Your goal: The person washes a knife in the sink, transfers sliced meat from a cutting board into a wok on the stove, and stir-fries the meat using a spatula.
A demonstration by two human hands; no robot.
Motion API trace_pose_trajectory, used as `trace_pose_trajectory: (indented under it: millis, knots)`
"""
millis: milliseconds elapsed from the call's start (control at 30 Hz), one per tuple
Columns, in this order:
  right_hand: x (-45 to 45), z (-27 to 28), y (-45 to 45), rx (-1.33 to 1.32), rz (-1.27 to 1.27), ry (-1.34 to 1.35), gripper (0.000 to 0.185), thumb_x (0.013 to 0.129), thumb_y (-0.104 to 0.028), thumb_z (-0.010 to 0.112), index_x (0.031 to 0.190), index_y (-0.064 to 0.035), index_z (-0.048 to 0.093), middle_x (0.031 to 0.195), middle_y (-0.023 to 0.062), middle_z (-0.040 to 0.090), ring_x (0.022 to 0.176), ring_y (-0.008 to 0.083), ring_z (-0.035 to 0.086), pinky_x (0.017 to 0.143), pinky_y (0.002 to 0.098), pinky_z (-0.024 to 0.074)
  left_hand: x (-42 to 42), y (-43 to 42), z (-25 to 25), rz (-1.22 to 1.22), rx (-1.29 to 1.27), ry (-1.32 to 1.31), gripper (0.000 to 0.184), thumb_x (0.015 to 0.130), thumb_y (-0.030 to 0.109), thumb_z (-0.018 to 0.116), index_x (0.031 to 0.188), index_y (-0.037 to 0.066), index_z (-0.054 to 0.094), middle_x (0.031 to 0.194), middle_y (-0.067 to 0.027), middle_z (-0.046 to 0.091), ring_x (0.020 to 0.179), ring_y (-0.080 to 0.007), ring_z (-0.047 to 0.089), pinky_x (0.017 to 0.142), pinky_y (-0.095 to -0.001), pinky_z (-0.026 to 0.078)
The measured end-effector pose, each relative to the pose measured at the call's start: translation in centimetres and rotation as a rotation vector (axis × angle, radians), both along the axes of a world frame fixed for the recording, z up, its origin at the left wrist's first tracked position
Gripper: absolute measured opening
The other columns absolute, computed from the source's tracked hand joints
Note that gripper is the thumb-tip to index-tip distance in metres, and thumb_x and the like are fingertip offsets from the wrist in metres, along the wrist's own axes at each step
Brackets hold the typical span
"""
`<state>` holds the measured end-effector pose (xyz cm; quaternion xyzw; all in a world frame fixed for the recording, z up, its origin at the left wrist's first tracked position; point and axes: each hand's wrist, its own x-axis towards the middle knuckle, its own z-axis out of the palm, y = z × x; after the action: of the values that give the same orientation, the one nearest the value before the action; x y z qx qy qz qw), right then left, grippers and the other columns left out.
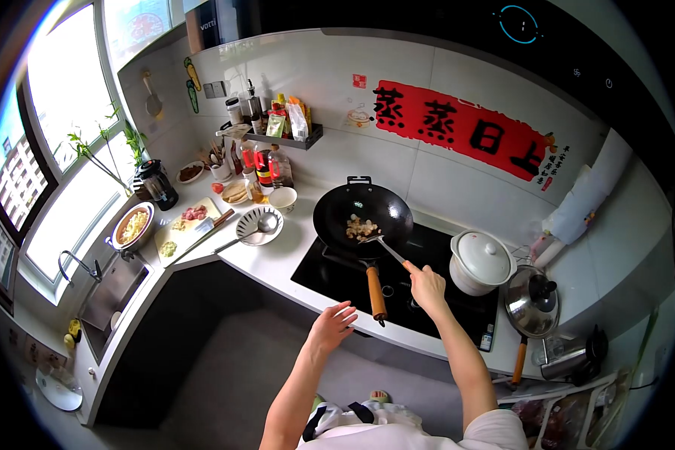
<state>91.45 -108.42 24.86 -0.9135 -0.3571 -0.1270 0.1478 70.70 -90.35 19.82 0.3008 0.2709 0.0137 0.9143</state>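
A black wok (330,214) with a wooden handle (376,294) sits on the left part of the black cooktop (446,291). Browned pieces of food (361,227), too small to name surely, lie in its bottom. My right hand (427,289) is closed around the handle of a metal spatula (383,246), whose blade rests in the wok against the food. Left of the wok handle, my left hand (333,327) hovers in front of the counter edge, fingers apart, holding nothing.
A white lidded pot (481,259) stands right of the wok, beside a lidded pan (531,304). To the left are a striped bowl with a ladle (267,222), a white bowl (283,198), a cutting board (168,238) with chopped food and a knife, bottles, and a sink (111,300).
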Motion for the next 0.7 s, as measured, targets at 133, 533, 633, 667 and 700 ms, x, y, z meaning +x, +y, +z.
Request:
trace_pose_trajectory:
  millis: [133, 533, 633, 667, 700]
  knots:
    - [-0.3, -0.6, 1.1, -0.047, -0.054, -0.026, 0.038, 0.085, -0.017, 0.060, 0.123, -0.0207, 0.058, 0.077, 0.0121, 0.057, 0.067, 0.0315, 0.064, 0.059, 0.0434, 0.0498, -0.7, 1.1, -0.4, -0.003, -0.045, -0.004, 0.039, 0.093, 0.027, 0.039, 0.126, 0.012, 0.054, 0.117, -0.0026, 0.059, 0.114, -0.0195, 0.053, 0.100, -0.0382, 0.036]
    - [-4.1, 3.6, 6.1, -0.267, -0.239, -0.202, 0.034, 0.082, -0.033, 0.064, 0.109, -0.0134, 0.064, 0.093, 0.0076, 0.060, 0.094, 0.0272, 0.055, 0.075, 0.0416, 0.0415, -8.6, 11.5, -0.9, 0.054, 0.108, 0.062, 0.038, 0.094, 0.033, 0.041, 0.124, 0.014, 0.054, 0.118, -0.0009, 0.061, 0.113, -0.0165, 0.054, 0.098, -0.0375, 0.034]
    - [-10.3, 7.1, 12.2, 0.143, -0.028, -0.179, 0.027, 0.086, -0.024, 0.061, 0.109, -0.0092, 0.064, 0.087, 0.0116, 0.059, 0.082, 0.0310, 0.057, 0.071, 0.0432, 0.0444, -10.9, 15.1, -0.4, 0.169, 0.199, 0.124, 0.035, 0.094, 0.031, 0.044, 0.122, 0.014, 0.056, 0.112, -0.0009, 0.064, 0.109, -0.0157, 0.056, 0.095, -0.0362, 0.036]
    - [-12.1, 7.2, 15.0, 0.206, 0.092, -0.135, 0.026, 0.086, -0.022, 0.061, 0.108, -0.0087, 0.064, 0.087, 0.0116, 0.059, 0.082, 0.0312, 0.058, 0.071, 0.0432, 0.0454, -11.5, 16.1, -0.4, 0.214, 0.225, 0.136, 0.034, 0.094, 0.030, 0.045, 0.121, 0.013, 0.056, 0.109, -0.0010, 0.065, 0.107, -0.0154, 0.057, 0.094, -0.0358, 0.036]
    - [-14.0, 7.4, 17.9, 0.272, 0.212, -0.091, 0.025, 0.086, -0.020, 0.061, 0.108, -0.0081, 0.064, 0.086, 0.0117, 0.059, 0.081, 0.0314, 0.058, 0.071, 0.0433, 0.0465, -12.2, 17.1, -0.2, 0.244, 0.230, 0.136, 0.033, 0.093, 0.028, 0.046, 0.120, 0.013, 0.057, 0.107, -0.0009, 0.066, 0.105, -0.0152, 0.058, 0.093, -0.0352, 0.037]
